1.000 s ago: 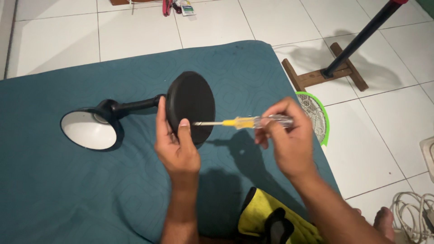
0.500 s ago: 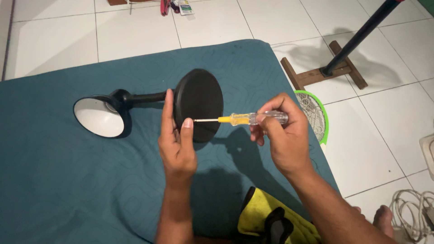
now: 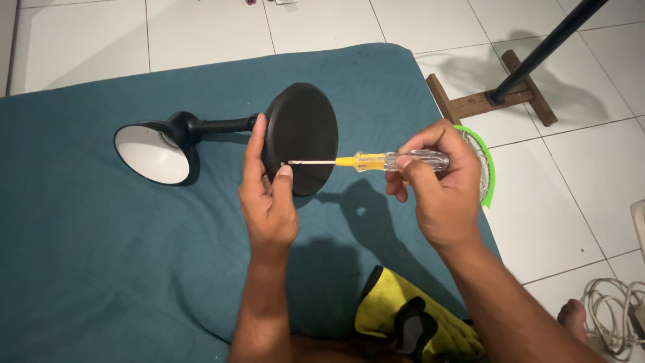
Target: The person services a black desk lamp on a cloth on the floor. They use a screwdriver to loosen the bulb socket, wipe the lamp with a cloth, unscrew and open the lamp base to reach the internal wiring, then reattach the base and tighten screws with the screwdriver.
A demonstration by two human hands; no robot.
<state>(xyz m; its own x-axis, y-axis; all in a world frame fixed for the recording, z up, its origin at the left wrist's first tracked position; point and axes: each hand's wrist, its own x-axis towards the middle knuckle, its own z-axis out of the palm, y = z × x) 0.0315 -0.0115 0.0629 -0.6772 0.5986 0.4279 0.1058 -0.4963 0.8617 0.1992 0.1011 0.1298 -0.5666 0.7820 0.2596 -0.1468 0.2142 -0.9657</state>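
Note:
A black desk lamp lies on its side on a teal mattress (image 3: 101, 269). Its round black base (image 3: 306, 131) is tipped up toward me, and its shade (image 3: 151, 153) with a white inside points left. My left hand (image 3: 267, 195) grips the base's near left edge, thumb on its underside. My right hand (image 3: 437, 185) holds a screwdriver (image 3: 376, 161) with a clear and yellow handle. The thin metal tip touches the base's underside beside my left thumb.
White tiled floor surrounds the mattress. A dark pole on a wooden cross stand (image 3: 494, 97) is at the upper right. A green-rimmed mesh racket (image 3: 482, 171) lies by the mattress edge. A yellow and black item (image 3: 410, 319) sits by my lap; white cables (image 3: 615, 312) lie at lower right.
The lamp and both hands sit slightly higher and further right in view. The screwdriver tip stays on the underside of the base, and both grips are unchanged.

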